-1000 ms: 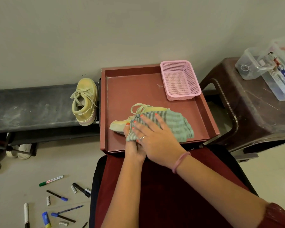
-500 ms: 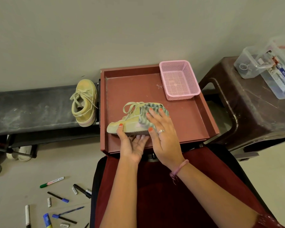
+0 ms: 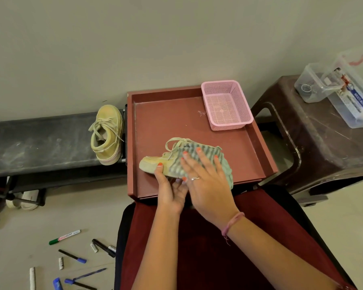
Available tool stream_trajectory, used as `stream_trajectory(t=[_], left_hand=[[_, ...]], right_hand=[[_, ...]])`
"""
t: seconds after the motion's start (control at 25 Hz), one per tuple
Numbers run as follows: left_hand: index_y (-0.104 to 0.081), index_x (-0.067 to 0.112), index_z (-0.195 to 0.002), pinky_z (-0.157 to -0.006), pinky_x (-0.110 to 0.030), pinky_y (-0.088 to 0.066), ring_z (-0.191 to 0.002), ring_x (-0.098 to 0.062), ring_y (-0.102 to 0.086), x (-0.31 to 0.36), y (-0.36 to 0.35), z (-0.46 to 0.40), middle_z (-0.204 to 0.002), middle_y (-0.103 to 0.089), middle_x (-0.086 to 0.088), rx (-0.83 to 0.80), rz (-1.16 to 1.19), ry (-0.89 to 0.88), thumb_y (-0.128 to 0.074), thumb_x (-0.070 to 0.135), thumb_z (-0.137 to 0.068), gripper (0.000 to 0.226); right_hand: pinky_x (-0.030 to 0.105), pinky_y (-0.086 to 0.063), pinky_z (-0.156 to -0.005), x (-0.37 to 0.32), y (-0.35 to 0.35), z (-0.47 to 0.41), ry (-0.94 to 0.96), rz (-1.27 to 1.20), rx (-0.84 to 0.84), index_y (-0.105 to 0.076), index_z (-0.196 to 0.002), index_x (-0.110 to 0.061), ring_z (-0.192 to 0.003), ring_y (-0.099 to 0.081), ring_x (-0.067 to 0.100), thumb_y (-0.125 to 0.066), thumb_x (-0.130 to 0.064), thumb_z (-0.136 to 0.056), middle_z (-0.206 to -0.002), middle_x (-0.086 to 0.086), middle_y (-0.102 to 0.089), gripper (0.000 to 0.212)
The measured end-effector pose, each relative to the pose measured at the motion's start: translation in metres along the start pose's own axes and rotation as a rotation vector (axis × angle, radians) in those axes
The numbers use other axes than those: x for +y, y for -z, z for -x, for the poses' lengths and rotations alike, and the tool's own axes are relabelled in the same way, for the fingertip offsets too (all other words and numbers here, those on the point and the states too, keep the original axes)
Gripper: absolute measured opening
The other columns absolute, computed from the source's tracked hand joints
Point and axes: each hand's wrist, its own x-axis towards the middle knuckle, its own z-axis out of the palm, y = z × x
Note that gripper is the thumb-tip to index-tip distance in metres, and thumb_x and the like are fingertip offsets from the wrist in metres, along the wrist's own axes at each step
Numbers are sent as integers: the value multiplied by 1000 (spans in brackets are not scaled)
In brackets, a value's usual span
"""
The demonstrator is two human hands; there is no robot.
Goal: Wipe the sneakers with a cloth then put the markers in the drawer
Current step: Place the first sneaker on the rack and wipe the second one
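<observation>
Inside the open reddish-brown drawer (image 3: 258, 130), the left hand (image 3: 170, 189) is gripping a pale yellow canvas sneaker (image 3: 155, 163) by its sole while the flat-fingered right hand (image 3: 205, 185) is pressing a green striped cloth (image 3: 199, 151) over it, with the loose markers (image 3: 71, 256) lying on the floor left of the drawer.

cloth (image 3: 205, 162) spread wider again over sneaker (image 3: 155, 164)

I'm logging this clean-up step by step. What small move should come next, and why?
Probably slide the right hand with the striped cloth toward the toe of the sneaker: the cloth covers only the heel and laces, the toe is bare, and the left hand holds the shoe by its side.
</observation>
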Motion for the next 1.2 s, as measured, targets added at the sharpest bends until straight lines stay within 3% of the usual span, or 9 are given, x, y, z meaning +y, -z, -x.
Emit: stream_trajectory(t=[0.16, 0.28, 0.44, 0.6, 0.76, 0.92, 1.04, 1.12, 1.2], left_hand=[[-56, 10, -108, -61, -34, -60, -65, -17, -59, -7, -6, 1, -85, -54, -9, 3, -17, -29, -48, 57, -91, 51], [-54, 9, -111, -59, -35, -61, -57, -15, -59, -5, -6, 2, -80, -50, -8, 4, -18, -15, -48, 57, -91, 53], [-58, 11, -110, -68, -45, -59, -101, -28, -61, -10, -14, 7, -110, -63, -15, -96, 90, 73, -45, 63, -89, 58], [-59, 10, -110, -66, -42, -61, -104, -27, -61, -15, -21, 15, -115, -63, -16, -119, 39, 136, -44, 65, -89, 60], [-62, 12, -113, -60, -33, -60, -93, -22, -67, -15, -27, 16, -107, -69, -11, -94, 38, 120, -49, 55, -92, 49], [-64, 8, -108, -85, -37, -54, -86, -20, -66, -12, -31, 36, -105, -67, -14, -145, -8, 24, -49, 28, -97, 27], [-61, 7, -107, -78, -37, -57, -69, -14, -69, -4, -32, 63, -84, -71, -10, -161, -93, -132, -45, 21, -100, 23], [-61, 6, -117, -81, -37, -58, -85, -18, -71, -2, -33, 80, -97, -74, -11, -193, -128, -154, -41, 26, -103, 31], [-60, 7, -123, -89, -39, -55, -101, -22, -69, -1, -31, 92, -111, -71, -13, -226, -122, -157, -38, 30, -104, 37]], right_hand=[[27, -10, -119, 17, -4, -2, -346, -649, 177, -30, -145, -26, -147, -7, 11, -35, -27, -100, -154, -16, -24, 45], [37, -20, -118, 20, -15, 0, -507, -1023, 311, -31, -146, -31, -145, -19, 14, -35, -33, -101, -154, -8, -30, 45], [39, -50, -91, 19, -8, -4, -1009, -1745, 301, -51, -130, -5, -116, -53, 34, -40, -25, -101, -119, 15, -60, 37], [46, -38, -108, 23, 8, 1, -958, -1837, 277, -50, -133, -6, -125, -50, 34, -47, -30, -94, -132, 18, -55, 46], [29, -51, -91, 3, 28, -4, -689, -1601, 279, -47, -137, -11, -109, -62, 12, -38, -28, -102, -117, 1, -66, 40], [44, -25, -116, -6, 18, -7, -518, -1235, 212, -36, -142, -37, -141, -28, 11, -40, -49, -95, -151, -11, -35, 49], [34, -43, -105, 4, 18, -16, -552, -1344, 117, -43, -135, -47, -125, -47, 9, -44, -58, -91, -149, -5, -39, 45], [38, -36, -111, 5, 19, -17, -582, -1447, 67, -49, -128, -47, -132, -42, 8, -44, -44, -97, -150, -6, -38, 31], [38, -20, -119, -4, 24, -10, -463, -1231, 18, -40, -137, -42, -140, -24, 2, -39, -40, -99, -152, -14, -30, 38]])
